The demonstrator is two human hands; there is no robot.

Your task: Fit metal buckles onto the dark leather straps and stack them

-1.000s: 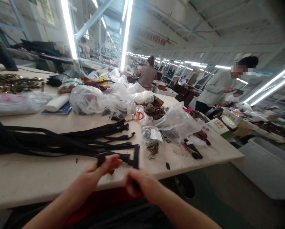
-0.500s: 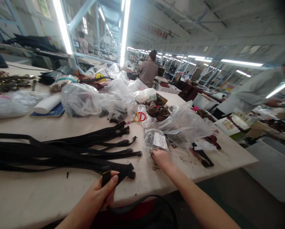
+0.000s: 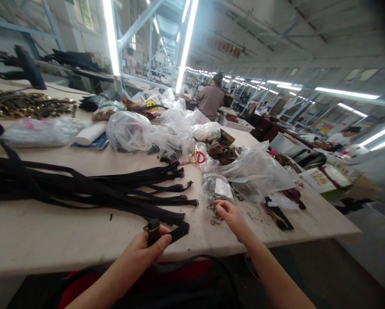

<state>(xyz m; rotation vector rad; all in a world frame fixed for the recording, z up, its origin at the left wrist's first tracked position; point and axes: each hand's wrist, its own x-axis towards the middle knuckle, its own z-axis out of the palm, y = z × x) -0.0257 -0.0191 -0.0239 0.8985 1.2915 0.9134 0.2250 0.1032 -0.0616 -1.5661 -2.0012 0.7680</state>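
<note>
My left hand point(image 3: 150, 249) is closed round a black webbing strap point(image 3: 179, 233) near the front edge of the table, its end with a metal buckle point(image 3: 151, 228) standing up above the fingers. My right hand point(image 3: 229, 214) is pinched over small brass-coloured metal fittings point(image 3: 215, 222), just in front of a clear plastic bag point(image 3: 208, 185) with a white label point(image 3: 223, 189). What lies between its fingertips is too small to make out. A bundle of long black straps point(image 3: 115, 195) lies to the left, several ends pointing right.
Scissors point(image 3: 197, 157) with red and yellow handles lie behind the labelled bag. Plastic bags point(image 3: 128, 131) crowd the table's back. A pile of metal hardware point(image 3: 28, 104) sits far left. A dark flat piece point(image 3: 279, 219) lies near the right edge. A person point(image 3: 211, 98) is in the background.
My right hand has drawn back slightly from the labelled bag, over the loose metal fittings. The buckle in my left hand has turned more upright. The view has shifted left.
</note>
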